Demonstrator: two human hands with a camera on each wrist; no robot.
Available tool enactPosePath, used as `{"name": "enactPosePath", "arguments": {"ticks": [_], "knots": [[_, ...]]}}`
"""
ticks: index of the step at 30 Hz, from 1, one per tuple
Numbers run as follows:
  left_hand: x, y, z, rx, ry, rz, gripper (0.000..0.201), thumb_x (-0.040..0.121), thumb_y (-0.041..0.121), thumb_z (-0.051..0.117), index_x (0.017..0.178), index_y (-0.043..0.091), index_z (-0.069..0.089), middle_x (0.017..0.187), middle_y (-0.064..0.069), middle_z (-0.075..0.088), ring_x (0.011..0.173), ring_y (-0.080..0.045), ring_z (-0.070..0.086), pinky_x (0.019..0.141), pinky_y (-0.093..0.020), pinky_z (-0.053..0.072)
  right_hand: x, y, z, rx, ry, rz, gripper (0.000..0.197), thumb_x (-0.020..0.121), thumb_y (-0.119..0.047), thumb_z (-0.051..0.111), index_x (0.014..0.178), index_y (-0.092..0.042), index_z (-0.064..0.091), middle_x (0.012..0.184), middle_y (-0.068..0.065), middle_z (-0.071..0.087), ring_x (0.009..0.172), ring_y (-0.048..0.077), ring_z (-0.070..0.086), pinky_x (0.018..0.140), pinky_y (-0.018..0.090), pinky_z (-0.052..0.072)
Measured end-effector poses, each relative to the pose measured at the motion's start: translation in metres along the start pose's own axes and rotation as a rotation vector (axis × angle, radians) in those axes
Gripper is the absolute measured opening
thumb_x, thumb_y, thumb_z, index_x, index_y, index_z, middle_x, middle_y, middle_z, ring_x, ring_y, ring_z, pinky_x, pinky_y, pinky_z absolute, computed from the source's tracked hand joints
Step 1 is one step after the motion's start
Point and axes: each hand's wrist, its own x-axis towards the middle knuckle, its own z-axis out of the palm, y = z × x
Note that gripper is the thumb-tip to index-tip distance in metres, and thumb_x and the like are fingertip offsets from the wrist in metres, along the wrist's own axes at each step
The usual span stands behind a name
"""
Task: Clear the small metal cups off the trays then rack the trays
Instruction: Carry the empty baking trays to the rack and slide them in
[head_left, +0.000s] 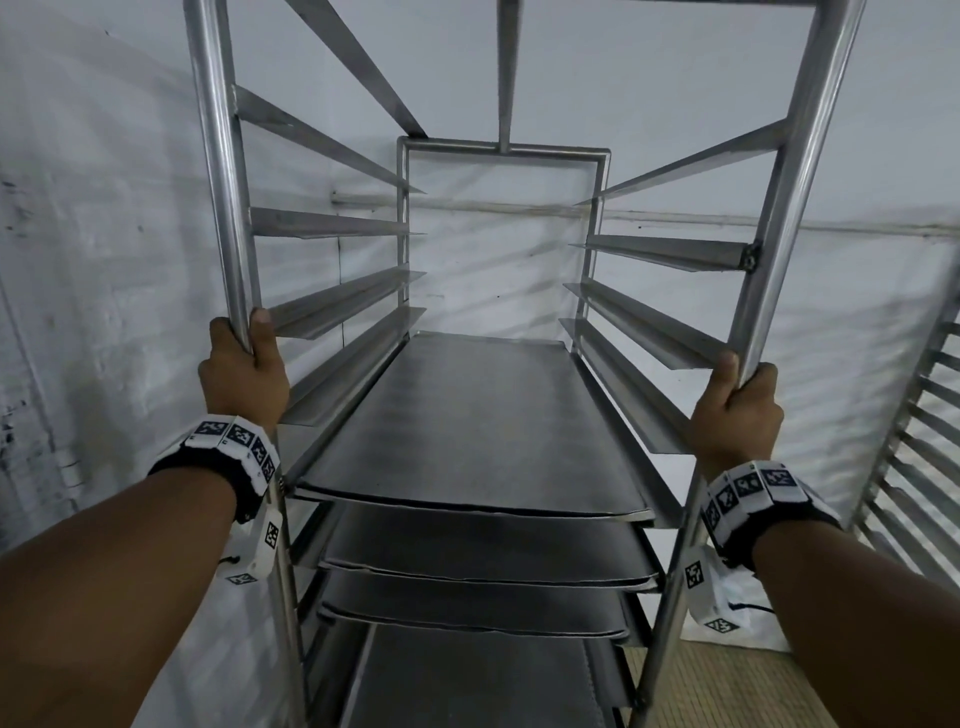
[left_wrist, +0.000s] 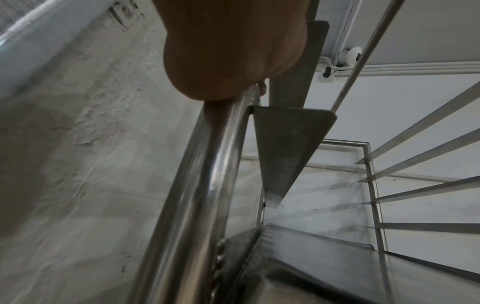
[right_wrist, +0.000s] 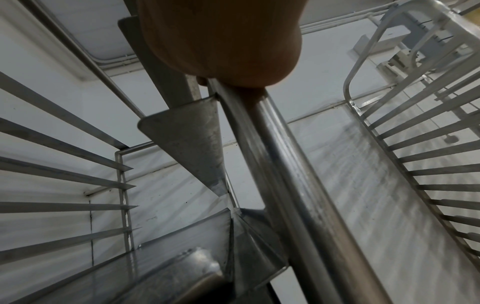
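Steel rack (head_left: 769, 291), tubular uprights, brushed and shiny, flat angle-section runners welded along both sides. Left hand (head_left: 243, 371) wrapped round front-left upright (head_left: 221, 171), thumb up along tube. Right hand (head_left: 735, 410) wrapped round front-right upright (head_left: 810, 156), same hold. Both grips closed tight on tube, seen in head view and confirmed close-up from left wrist (left_wrist: 218, 49) and right wrist (right_wrist: 221, 41).

Trays (head_left: 467, 426) flat, rectangular, dull dark metal, thin rolled rims, slightly bowed at front edge. Sat stacked on runners in lower half of rack, four levels visible. Top tray on runner level just below both hands, front edge near wrists, back edge at rack's rear frame. Next tray (head_left: 488, 545) directly beneath, then two more lower down. Upper runners (head_left: 332, 223) bare. Tray surfaces bare, smooth, faint sheen.

Hands on uprights only, not touching any tray. Top tray's left and right edges sat inside uprights, between both grips.

White wall (head_left: 104, 234) behind and left, rough, scuffed. Second rack (head_left: 919, 452) at right edge, thin parallel runners, pale finish. Ribbed tan floor (head_left: 727, 686) at bottom right.
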Motion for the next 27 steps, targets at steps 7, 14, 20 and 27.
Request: {"name": "enactPosePath", "arguments": {"ticks": [7,14,20,27], "knots": [[0.01,-0.013,0.025,0.0,-0.036,-0.025,0.058,0.105,0.055,0.032,0.104,-0.001,0.049,0.078,-0.014,0.052,0.07,-0.028,0.046,0.064,-0.039,0.034,0.009,0.008,0.022,-0.006,0.002,-0.009,0.049,0.104,-0.047,0.036,0.103,0.001,0.044,0.074,0.019,0.052,0.072,0.045,0.053,0.06,0.039,0.032],[0.016,-0.019,0.03,-0.025,-0.08,-0.07,0.057,0.102,0.062,0.03,0.099,0.007,0.044,0.077,-0.013,0.052,0.078,-0.033,0.051,0.066,-0.041,0.039,0.008,0.005,0.024,-0.045,-0.001,0.016,0.047,0.104,-0.046,0.037,0.106,0.001,0.045,0.074,0.015,0.05,0.075,0.044,0.053,0.062,0.038,0.03],[0.016,-0.013,0.025,-0.032,-0.111,-0.094,0.058,0.104,0.057,0.032,0.106,0.001,0.047,0.069,0.002,0.043,0.075,-0.026,0.045,0.066,-0.04,0.036,0.006,-0.001,0.025,-0.067,0.014,0.017,0.047,0.105,-0.045,0.037,0.108,0.001,0.045,0.085,0.03,0.06,0.08,0.048,0.056,0.063,0.038,0.03],[0.019,-0.012,0.017,-0.037,-0.19,-0.092,0.059,0.102,0.061,0.031,0.109,0.004,0.046,0.08,-0.009,0.054,0.075,-0.03,0.052,0.068,-0.041,0.041,0.009,-0.001,0.013,-0.189,-0.162,0.067,0.051,0.101,-0.059,0.028,0.108,-0.009,0.038,0.083,0.019,0.057,0.084,0.047,0.059,0.07,0.044,0.041]]}}
